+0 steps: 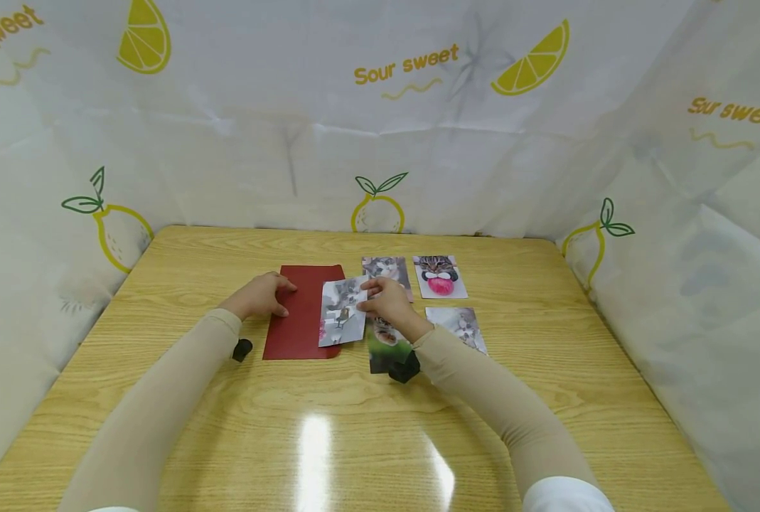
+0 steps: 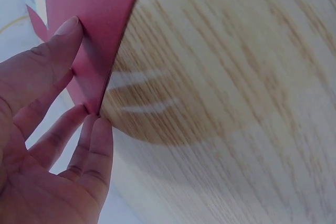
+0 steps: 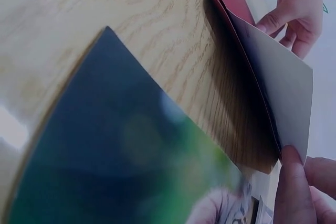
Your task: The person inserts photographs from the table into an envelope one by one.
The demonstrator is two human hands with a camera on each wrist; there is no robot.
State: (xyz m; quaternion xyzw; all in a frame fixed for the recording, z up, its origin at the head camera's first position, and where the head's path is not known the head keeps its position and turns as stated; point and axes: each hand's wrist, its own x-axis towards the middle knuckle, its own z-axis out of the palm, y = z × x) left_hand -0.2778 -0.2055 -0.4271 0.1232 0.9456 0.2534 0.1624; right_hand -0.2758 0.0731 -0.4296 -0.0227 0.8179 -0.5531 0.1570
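A red folder or sheet [image 1: 293, 327] lies on the table. My left hand [image 1: 259, 295] rests at its left side; in the left wrist view the thumb lies on the red surface [image 2: 100, 9] and the other fingertips touch its edge. My right hand [image 1: 394, 307] pinches the right edge of a cat photo card [image 1: 343, 316], tilted over the red piece's right part. The right wrist view shows the card's pale back [image 3: 283, 77] between thumb and fingers. Beneath the right hand lies a green-toned photo [image 1: 389, 355], partly hidden.
Behind the right hand lies a grey cat photo [image 1: 386, 267]. To the right are a cat photo with a pink ball [image 1: 440, 277] and a pale photo [image 1: 459, 323], partly covered by the right forearm. A lemon-patterned cloth [image 1: 322, 163] hangs behind the wooden table [image 1: 277, 434].
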